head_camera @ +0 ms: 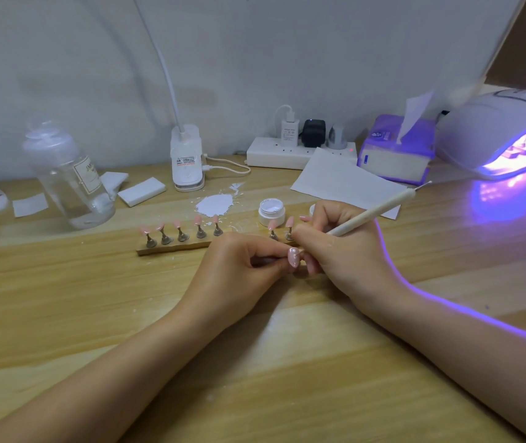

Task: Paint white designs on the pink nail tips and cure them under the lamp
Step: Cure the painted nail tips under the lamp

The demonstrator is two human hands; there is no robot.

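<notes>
Both forearms across wooden desk (287, 378), hands meeting over one pink nail tip (293, 256).
Left hand (242, 266) pinching the nail tip's stand between curled fingers, tip poking out just past the fingertips; right hand (341, 251) gripping a cream dotting pen (370, 215), point touching that tip. Behind, wooden holder strip (172, 247) carrying more pink tips, open jar of white gel (272, 212) just beyond, lit curing lamp (507, 132) glowing violet at far right.

tabletop (287, 362): showing pale wood grain, smooth, softly sheened
nail tips (178, 224): looking glossy pink plastic
stand pegs (182, 235): showing dull metal
bottle (70, 183): appearing clear plastic
tissue (416, 113): showing matt white paper
</notes>
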